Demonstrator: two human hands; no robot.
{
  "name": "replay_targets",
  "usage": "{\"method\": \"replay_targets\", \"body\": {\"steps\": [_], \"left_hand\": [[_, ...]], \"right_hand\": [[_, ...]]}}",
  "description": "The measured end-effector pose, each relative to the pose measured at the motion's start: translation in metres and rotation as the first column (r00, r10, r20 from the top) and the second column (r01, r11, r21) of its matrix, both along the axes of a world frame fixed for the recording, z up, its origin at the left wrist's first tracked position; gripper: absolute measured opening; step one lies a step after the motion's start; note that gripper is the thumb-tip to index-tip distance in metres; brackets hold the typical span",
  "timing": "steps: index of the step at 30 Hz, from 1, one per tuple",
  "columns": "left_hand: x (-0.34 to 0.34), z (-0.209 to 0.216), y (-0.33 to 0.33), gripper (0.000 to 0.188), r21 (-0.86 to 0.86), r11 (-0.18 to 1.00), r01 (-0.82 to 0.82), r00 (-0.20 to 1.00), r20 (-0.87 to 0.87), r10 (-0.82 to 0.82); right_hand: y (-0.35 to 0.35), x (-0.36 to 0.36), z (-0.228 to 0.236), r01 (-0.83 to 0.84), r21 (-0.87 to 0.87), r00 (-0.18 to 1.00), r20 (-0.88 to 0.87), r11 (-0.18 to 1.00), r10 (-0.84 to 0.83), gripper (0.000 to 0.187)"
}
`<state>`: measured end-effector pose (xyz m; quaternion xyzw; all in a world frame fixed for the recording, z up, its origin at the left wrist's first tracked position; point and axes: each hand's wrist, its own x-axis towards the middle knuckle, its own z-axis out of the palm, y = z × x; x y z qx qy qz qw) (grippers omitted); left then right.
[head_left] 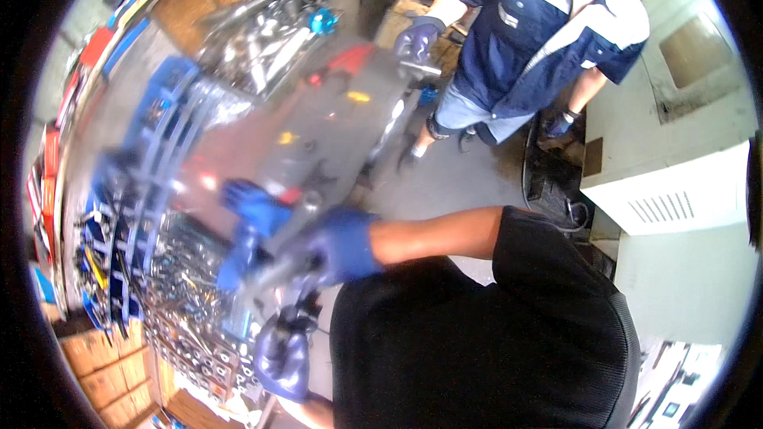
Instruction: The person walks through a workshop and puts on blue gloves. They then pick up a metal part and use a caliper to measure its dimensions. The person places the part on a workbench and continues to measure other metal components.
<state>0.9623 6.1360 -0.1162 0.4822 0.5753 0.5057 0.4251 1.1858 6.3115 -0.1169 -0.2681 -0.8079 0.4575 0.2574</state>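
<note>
No legible lettering, numbers or signs.

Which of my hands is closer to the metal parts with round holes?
Left. Your left hand is close beside the metal parts; your right hand is farther off, higher in the picture.

Here on my right stands a white vented cabinet [691, 179]; far off, a co-worker [509, 52] in dark blue and white; shiny metal parts [262, 48] heaped far left, wooden panels [103, 365] near left, red boxes [52, 151] lining the left!
</note>
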Motion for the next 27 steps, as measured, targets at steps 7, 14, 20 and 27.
{"method": "replay_targets", "body": {"steps": [7,14,20,27], "left_hand": [[0.014,0.012,-0.013,0.026,0.02,0.996,-0.082,0.989,0.121,0.079],[0.01,0.021,-0.031,0.014,-0.159,0.974,-0.16,0.986,-0.065,0.152],[0.013,0.01,-0.05,0.022,-0.229,0.944,-0.239,0.966,0.041,0.254],[0.019,0.015,-0.056,0.039,-0.259,0.882,-0.394,0.901,0.081,0.426]], "right_hand": [[0.008,-0.007,-0.091,0.063,-0.188,0.947,0.32,0.98,0.0,0.049],[0.005,-0.032,-0.146,0.134,-0.342,0.91,0.414,0.93,0.021,0.039],[0.021,-0.074,-0.142,0.146,-0.247,0.988,0.093,0.958,-0.127,0.055],[0.035,-0.115,-0.154,0.206,-0.12,0.974,-0.069,0.971,-0.215,0.052]]}}
